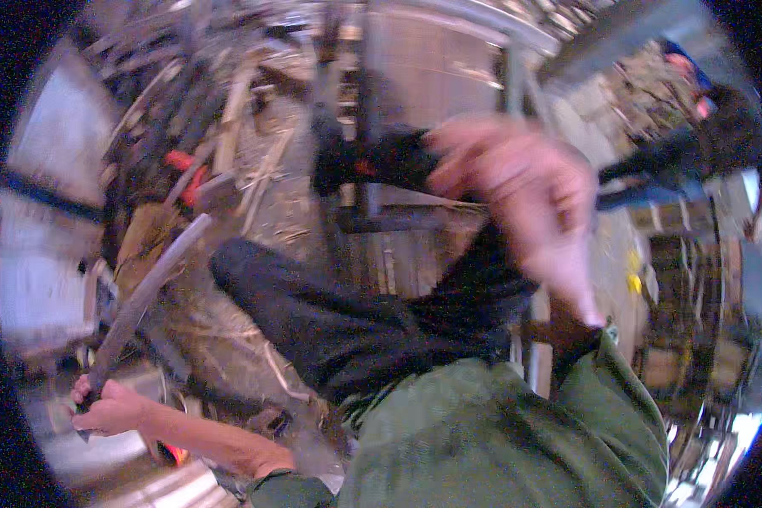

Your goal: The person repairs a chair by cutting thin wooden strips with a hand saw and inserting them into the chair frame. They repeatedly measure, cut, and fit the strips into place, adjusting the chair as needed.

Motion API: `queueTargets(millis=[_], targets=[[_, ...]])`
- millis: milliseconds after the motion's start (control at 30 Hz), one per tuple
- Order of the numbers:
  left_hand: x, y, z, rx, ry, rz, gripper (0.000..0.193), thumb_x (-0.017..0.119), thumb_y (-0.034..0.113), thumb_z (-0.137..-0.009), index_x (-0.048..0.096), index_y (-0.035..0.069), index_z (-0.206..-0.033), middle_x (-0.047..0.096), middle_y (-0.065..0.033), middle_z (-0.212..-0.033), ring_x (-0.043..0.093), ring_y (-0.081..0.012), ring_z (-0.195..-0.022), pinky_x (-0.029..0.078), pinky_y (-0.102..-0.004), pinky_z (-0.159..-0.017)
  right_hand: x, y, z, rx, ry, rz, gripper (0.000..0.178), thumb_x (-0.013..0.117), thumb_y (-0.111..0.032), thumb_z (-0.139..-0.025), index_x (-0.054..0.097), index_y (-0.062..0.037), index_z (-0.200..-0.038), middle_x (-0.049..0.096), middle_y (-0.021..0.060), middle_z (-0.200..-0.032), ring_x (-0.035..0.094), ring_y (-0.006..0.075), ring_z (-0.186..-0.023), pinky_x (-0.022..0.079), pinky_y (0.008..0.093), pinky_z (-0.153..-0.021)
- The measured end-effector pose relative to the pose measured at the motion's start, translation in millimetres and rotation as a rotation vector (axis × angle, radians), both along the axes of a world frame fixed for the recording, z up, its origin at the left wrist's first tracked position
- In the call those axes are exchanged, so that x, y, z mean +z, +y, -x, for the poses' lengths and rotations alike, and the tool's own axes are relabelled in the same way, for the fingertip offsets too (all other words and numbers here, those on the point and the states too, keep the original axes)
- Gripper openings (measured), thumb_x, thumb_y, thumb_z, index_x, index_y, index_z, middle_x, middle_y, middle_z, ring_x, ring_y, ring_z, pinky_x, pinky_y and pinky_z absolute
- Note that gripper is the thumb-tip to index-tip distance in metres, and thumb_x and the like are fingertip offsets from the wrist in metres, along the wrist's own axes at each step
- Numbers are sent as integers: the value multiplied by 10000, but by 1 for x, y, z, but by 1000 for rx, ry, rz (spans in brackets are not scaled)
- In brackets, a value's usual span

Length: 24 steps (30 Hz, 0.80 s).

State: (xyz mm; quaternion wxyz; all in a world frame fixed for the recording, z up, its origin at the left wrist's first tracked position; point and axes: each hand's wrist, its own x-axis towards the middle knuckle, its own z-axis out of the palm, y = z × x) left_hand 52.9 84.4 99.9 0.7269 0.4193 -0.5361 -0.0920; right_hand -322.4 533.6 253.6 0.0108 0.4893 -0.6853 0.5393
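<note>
Low on the left, my left hand (114,411) is closed around the lower part of a long, slightly curved wooden stick (148,292). The stick slants up and away to the right, past my bent left knee. My right hand (529,190) is raised in front of my right leg and smeared by motion. Its fingers look partly curled. Directly beyond its fingertips is a dark object (389,161) with a small red spot; blur hides its kind and whether the hand touches it.
A pile of split wood and sticks (157,110) spreads across the far left, with a red-orange object (188,176) among it. Wood shavings litter the floor (284,212). A person in dark clothing (728,135) is at the far right, near stacked wood (694,296).
</note>
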Motion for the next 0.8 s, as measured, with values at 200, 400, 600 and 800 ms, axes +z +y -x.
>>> queueTargets(millis=[200,400,600,800], targets=[[-60,-132,100,632,-1211,-168,555,735,472,-702,650,-6,-970,606,-156,-1061,635,-322,-951,511,-462,-807,5,189,-3,-1067,-86,-95,304,511,-261,-1001,679,-16,-1065,650,23,-817,578,67,-722,483,231,-674],[-7,-142,217,411,-1476,-137,530,651,419,-766,678,-35,-1039,570,-208,-1187,595,-343,-1046,474,-530,-859,-93,241,28,-1070,-382,-331,273,558,-265,-953,687,-33,-1021,656,15,-790,596,106,-720,495,277,-663],[-18,-246,210,9,-683,180,395,685,273,-733,633,-31,-980,605,-135,-1131,596,-296,-1035,456,-503,-895,-200,206,56,-845,-112,-991,258,547,-366,-888,655,-144,-961,672,163,-871,638,411,-815,516,501,-720],[21,-70,280,197,-1011,-8,351,735,213,-727,536,21,-943,662,-105,-855,662,-325,-787,517,-468,-740,-226,287,-21,-645,-333,-1246,396,534,-396,-898,637,-14,-876,642,250,-860,619,434,-781,493,524,-713]])
